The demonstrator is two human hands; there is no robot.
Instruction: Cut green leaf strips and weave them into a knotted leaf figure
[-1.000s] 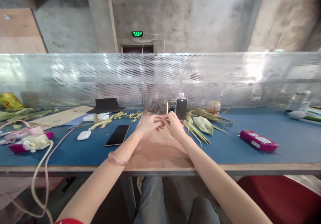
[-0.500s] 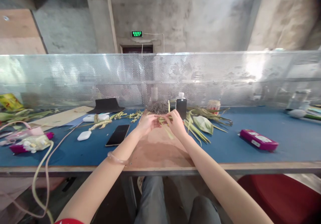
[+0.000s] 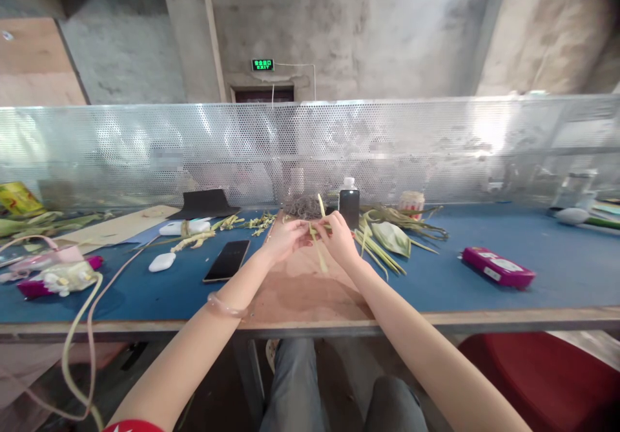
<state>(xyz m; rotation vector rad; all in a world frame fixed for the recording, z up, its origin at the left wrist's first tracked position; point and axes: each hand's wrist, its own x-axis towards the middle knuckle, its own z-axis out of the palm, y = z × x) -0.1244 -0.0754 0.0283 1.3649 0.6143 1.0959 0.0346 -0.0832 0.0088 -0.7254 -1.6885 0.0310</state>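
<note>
While both forearms reach up from the bottom edge toward centre frame, the left hand (image 3: 287, 239) and right hand (image 3: 339, 238) meet over the brown board (image 3: 300, 290). Both are curled narrow, fingertips pinched on one pale green leaf strip (image 3: 318, 245); its upper end pokes up above the knuckles, its lower end hangs down between the two hands to just above the board. Clear bangle (image 3: 225, 307) on left wrist.

Counts, from the left of the frame to the right:
- Phone (image 3: 227, 260), one, black, flat on the blue table (image 3: 557, 283), just left of the board.
- White earbud case (image 3: 161, 262), one, left of the phone.
- Dark bottle (image 3: 349, 203) with white cap, one, upright, just above the right hand in frame.
- Loose leaf pile (image 3: 387, 238), one heap right of the hands; number of blades cannot be told.
- Pink packs: one (image 3: 498, 268) at right, one (image 3: 29, 287) at far left, partly under a clear bag.
- Pale tube (image 3: 82, 329), one, looping off the table's near edge, lower left.

Perforated metal screen (image 3: 436, 154) runs across mid-frame behind everything.
</note>
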